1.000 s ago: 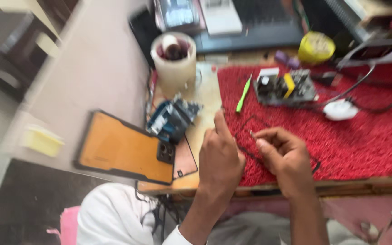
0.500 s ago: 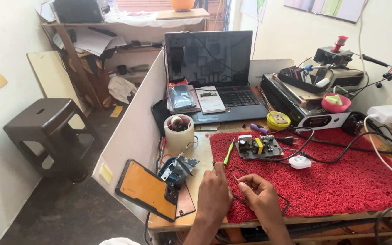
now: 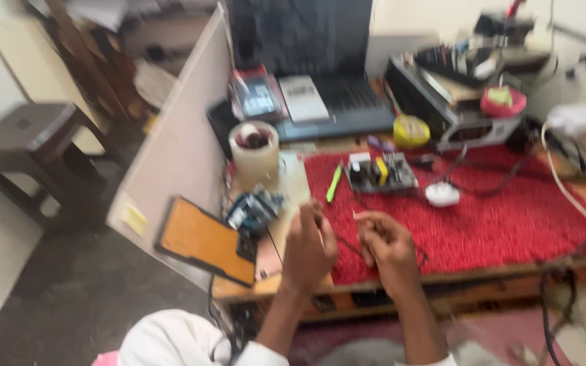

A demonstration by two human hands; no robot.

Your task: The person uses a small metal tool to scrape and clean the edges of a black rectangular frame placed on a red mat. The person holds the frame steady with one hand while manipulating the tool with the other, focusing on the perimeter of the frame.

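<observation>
**Both hands raised over the red mat, thin wire between them**

Compared with half a second earlier, the view had tipped lower and closer and turned blurry; the stool (image 3: 32,146) sat further left and the laptop (image 3: 320,61) was cut off at the top; the hands looked larger and nearer the middle, in much the same pose; the left hand (image 3: 308,247) hovered over the near edge of the red mat (image 3: 510,217), fingers curled inward, thumb and forefinger seemingly pinched; the right hand (image 3: 389,249) sat just beside it, likewise curled; a thin dark wire (image 3: 351,248) ran between them, hard to make out through the blur, so the exact grip could not be told; the wire looked fine, black and slack, dipping onto the mat; on the tabletop (image 3: 293,183), a green circuit board (image 3: 380,171) lay beyond the hands, a tape roll (image 3: 254,152) to the left, an orange tablet-like panel (image 3: 205,238) hanging off the left edge.
</observation>
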